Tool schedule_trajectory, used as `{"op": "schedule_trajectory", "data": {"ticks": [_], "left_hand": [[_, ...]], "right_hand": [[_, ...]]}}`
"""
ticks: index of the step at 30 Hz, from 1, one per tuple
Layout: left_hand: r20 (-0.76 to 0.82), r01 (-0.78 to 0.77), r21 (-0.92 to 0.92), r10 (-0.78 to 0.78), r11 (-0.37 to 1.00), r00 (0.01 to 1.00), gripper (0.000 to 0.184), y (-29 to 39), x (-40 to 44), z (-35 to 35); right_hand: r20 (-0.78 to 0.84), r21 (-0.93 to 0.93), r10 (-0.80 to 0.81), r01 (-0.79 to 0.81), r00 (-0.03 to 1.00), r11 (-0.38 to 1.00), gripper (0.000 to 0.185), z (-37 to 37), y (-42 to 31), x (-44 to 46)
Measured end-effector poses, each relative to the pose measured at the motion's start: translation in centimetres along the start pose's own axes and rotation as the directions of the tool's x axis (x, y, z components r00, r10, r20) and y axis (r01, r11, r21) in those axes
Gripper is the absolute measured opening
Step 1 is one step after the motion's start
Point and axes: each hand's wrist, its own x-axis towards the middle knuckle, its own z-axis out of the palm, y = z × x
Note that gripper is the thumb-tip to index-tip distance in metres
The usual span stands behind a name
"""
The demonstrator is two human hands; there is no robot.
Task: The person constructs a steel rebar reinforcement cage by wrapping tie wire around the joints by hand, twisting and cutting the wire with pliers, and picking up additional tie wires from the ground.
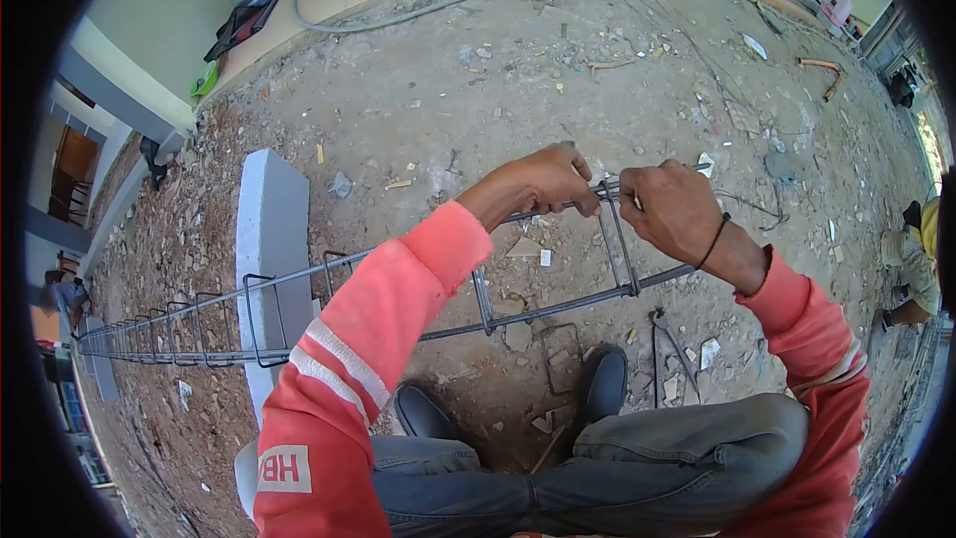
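Block (273, 229), nine o'clock; pliers (658, 320), four; left hand (546, 181), two, right hand (673, 213), three, curled at cage (558, 310), each grip's hold unclear.

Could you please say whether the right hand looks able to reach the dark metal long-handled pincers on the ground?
Probably yes: the pincers lie uncovered, nearer the body than the grey steel-bar cage, though the right hand is busy there.

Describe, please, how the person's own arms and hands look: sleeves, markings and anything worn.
The left sleeve is red, paler coral towards the cuff, with white stripes and a pale patch lettered "HB". The right sleeve is red too, with pale striping. The left hand and right hand are ungloved; a thin dark band circles the right wrist.
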Motion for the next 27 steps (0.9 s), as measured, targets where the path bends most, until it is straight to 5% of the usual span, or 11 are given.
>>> {"op": "schedule_trajectory", "data": {"ticks": [2, 4, 12, 14, 18, 27], "left_hand": [[-0.022, 0.043, -0.054, -0.044, 0.998, 0.999, 0.029, 0.1, -0.1, -0.2], [-0.036, 0.171, -0.349, -0.195, 0.921, 0.980, 0.027, -0.1, 0.2, -0.6], [-0.086, 0.115, -0.215, -0.137, 0.970, 0.987, 0.028, 0.5, -0.1, 0.1], [-0.146, 0.061, -0.363, -0.122, 0.930, 0.982, 0.025, 0.3, -0.1, 0.4], [-0.217, -0.069, -0.331, -0.005, 0.941, 0.976, 0.021, -0.1, -0.1, 0.8], [-0.484, -0.231, -0.053, 0.178, 0.971, 0.857, 0.019, 0.2, -0.8, 2.8]], "right_hand": [[-0.020, -0.027, 0.017, -0.018, 1.000, 0.999, 0.018, 0.9, -1.2, -0.4], [-0.042, -0.052, 0.030, -0.033, 0.999, 0.998, 0.020, 2.1, -1.5, -0.6], [-0.161, -0.093, -0.035, 0.020, 0.986, 0.995, 0.013, 4.3, -0.7, -0.7], [-0.159, -0.073, -0.023, 0.011, 0.987, 0.997, 0.013, 4.3, -0.6, -0.7], [-0.156, 0.034, 0.047, -0.042, 0.987, 0.999, 0.014, 3.5, -1.0, -0.5], [-0.142, 0.187, 0.001, 0.026, 0.990, 0.982, 0.014, 0.0, 0.7, 1.4]]}}
